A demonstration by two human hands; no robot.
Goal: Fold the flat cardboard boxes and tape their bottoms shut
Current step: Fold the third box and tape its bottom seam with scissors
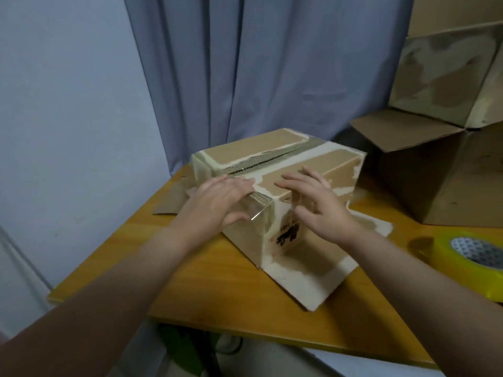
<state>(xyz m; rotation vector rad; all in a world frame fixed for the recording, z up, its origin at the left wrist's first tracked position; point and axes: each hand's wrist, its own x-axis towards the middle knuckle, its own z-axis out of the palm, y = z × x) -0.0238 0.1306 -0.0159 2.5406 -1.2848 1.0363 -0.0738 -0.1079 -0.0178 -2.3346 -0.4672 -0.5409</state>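
Observation:
A worn brown cardboard box [275,153] stands upside down on the wooden table [217,289], its bottom flaps folded shut with a dark seam running along the top. A strip of clear tape [257,210] bends over the near top edge and down the front face. My left hand [220,202] lies flat on that tape at the corner, fingers together. My right hand [318,202] rests with spread fingers over the near top edge to the right. The box's open flaps splay out on the table below.
A roll of yellow-cored tape [473,257] lies at the table's right edge. Several other cardboard boxes [441,170] are stacked at the back right. Blue curtains [245,63] hang behind the table. The table's near edge runs below my forearms.

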